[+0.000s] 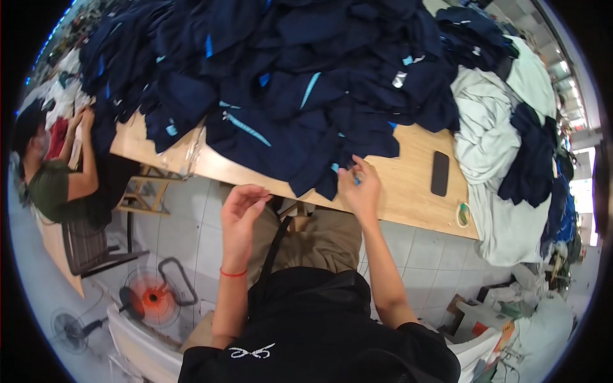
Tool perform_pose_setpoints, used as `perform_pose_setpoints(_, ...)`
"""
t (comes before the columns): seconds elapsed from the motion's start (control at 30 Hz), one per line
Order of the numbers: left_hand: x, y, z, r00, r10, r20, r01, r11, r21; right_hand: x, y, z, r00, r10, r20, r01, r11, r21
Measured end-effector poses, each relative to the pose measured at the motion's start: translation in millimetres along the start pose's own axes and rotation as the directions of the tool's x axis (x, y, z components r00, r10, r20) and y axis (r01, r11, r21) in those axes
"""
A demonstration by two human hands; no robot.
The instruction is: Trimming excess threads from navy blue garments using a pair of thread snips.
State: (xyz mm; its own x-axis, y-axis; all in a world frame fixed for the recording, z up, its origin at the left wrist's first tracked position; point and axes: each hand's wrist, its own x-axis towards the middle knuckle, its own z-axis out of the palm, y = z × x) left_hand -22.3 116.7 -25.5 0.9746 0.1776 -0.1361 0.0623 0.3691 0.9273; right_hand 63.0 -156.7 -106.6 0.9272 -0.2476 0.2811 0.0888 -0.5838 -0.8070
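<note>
Dark navy garments [287,121] with light-blue strips lie in a large heap on the wooden table, their lower edge hanging over its front edge. My left hand [242,210] is just off that edge, left of the hanging cloth. Its fingers are bent toward the thumb in a pinch; whatever is between them is too small to make out. My right hand [361,190] is over the front edge beside the cloth, its fingers curled round a small blue object [357,181] mostly hidden in the palm. Its thumb and forefinger are near the cloth's corner.
A black phone [440,173] and a roll of tape [463,215] lie on the wooden table [415,207] at right. Pale grey cloth [488,134] drapes over the right end. A person [60,172] sits at far left. Fans [153,297] stand on the floor at lower left.
</note>
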Motion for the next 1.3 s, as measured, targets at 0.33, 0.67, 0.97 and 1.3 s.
perform_pose_setpoints(0.33, 25.4, -35.6, 20.1, 0.894, 0.389, 0.224, -0.434, 0.620, 0.654, 28.4, -31.2, -33.8, 0.959, 0.054, 0.277, -0.140, 0.943, 0.303)
perform_pose_setpoints(0.67, 49.8, -9.3, 128.0, 0.910, 0.375, 0.176, -0.414, 0.821, 0.394, -52.7, 2.6, -95.6, 0.829, 0.514, 0.222, -0.555, 0.702, 0.446)
perform_pose_setpoints(0.97, 8.0, 22.8, 120.4, 0.924, 0.088, 0.371, -0.147, 0.980, 0.136, -74.0, 46.3, -103.6, 0.728, 0.549, 0.411, -0.655, 0.380, 0.653)
perform_pose_setpoints(1.3, 0.2, -71.7, -0.4, 0.964, -0.252, -0.089, 0.228, 0.949, -0.220, -74.1, 39.4, -96.6, 0.593, 0.781, 0.197, -0.662, 0.334, 0.671)
